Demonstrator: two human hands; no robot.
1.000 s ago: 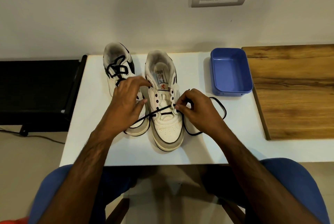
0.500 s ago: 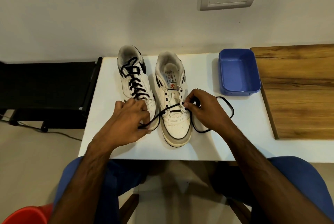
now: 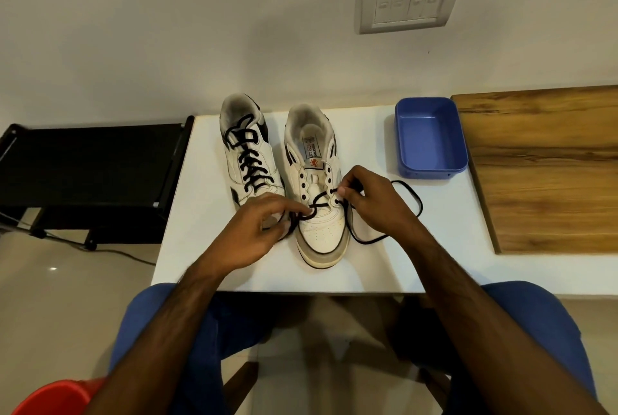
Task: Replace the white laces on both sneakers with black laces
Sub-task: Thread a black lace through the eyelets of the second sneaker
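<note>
Black lace crosses only the lowest eyelets of the right sneaker on the white counter; left hand and right hand each pinch an end, best drawn evenly before threading higher.

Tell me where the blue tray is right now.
In the head view the blue tray sits at the back right of the white table, between the half-laced sneaker and the wooden board, with nothing visible inside.
</note>
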